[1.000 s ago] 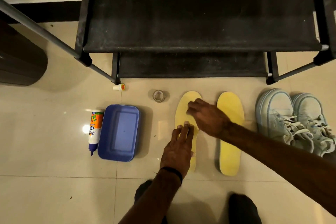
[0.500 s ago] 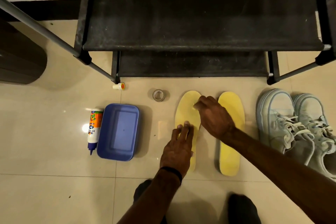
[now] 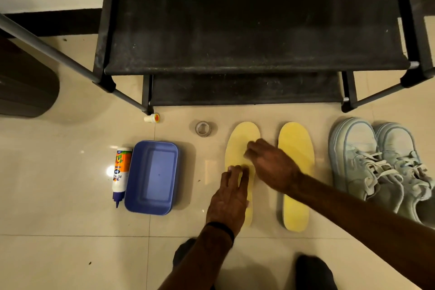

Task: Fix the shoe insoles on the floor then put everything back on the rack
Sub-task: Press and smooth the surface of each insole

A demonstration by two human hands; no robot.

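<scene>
From the head view, two yellow insoles lie side by side on the tiled floor, toes toward the black shoe rack. The left insole has both hands on it: the left hand rests flat on its middle and heel half, fingers straight and together, gripping nothing. The right hand reaches across from the right, fingers bent down onto the insole's forward half; it is blurred, so I cannot tell whether they pinch anything. The right insole lies bare just beside it, a strip of tile between the two.

A pair of pale blue sneakers stands close to the right insole's outer edge. Left of the insoles, past open tile, sits a blue plastic tray with a glue bottle touching its left edge, nozzle pointing at the person. A tape roll lies between tray and left insole toe, near the rack's front edge; a small orange-topped cap rests by the rack's leg. Open tile lies ahead of the dark-socked feet.
</scene>
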